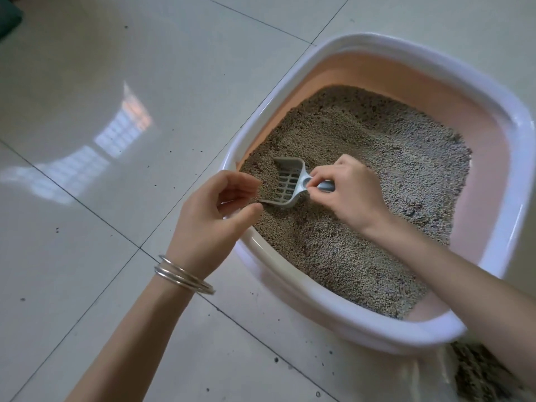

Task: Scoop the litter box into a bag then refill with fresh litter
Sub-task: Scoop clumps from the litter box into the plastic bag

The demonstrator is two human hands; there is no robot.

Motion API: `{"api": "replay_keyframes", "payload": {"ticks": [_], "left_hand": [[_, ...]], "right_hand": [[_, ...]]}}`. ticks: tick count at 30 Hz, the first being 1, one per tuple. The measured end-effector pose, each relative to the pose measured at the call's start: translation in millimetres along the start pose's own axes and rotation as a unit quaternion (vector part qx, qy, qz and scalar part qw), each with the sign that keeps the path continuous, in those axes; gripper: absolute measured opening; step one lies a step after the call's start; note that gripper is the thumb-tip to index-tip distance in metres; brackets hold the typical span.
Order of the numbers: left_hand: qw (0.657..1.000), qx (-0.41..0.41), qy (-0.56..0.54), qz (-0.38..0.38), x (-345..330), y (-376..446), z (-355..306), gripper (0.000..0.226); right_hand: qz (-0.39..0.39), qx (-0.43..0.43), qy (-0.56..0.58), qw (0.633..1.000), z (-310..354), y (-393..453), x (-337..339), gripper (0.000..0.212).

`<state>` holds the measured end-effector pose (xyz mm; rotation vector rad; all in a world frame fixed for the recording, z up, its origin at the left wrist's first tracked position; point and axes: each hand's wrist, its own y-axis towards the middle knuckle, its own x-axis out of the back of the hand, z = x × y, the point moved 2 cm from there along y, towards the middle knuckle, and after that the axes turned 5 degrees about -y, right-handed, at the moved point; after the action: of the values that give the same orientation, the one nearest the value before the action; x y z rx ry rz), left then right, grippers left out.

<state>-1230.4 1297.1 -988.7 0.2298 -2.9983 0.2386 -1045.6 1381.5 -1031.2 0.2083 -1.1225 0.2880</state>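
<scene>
Litter (377,169) fills the box (290,288) on the floor (116,97). Right hand (348,192) pinches the scoop (287,184) handle inside the box; left hand (214,216), half-curled and empty, hovers at its near rim. No writing is legible.

Right hand (345,190) reaches over the box (319,309), fingers pinched around the scoop (287,181) handle. Left hand (214,216) hovers at the box's near-left rim, fingers loosely curled, empty, bangles (182,275) on its wrist.

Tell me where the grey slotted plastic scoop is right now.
The grey slotted plastic scoop lies in the litter at the near-left side of the pink litter box, its handle pinched by the right hand, left hand beside it.
</scene>
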Motion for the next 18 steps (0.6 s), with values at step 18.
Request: {"api": "replay_keyframes", "payload": {"ticks": [18], "left_hand": [[1.000,-0.001,-0.005,0.009,-7,0,-4,0.024]], "right_hand": [[-0.070,-0.002,0.105,0.992,-34,-49,49,0.013]]}}
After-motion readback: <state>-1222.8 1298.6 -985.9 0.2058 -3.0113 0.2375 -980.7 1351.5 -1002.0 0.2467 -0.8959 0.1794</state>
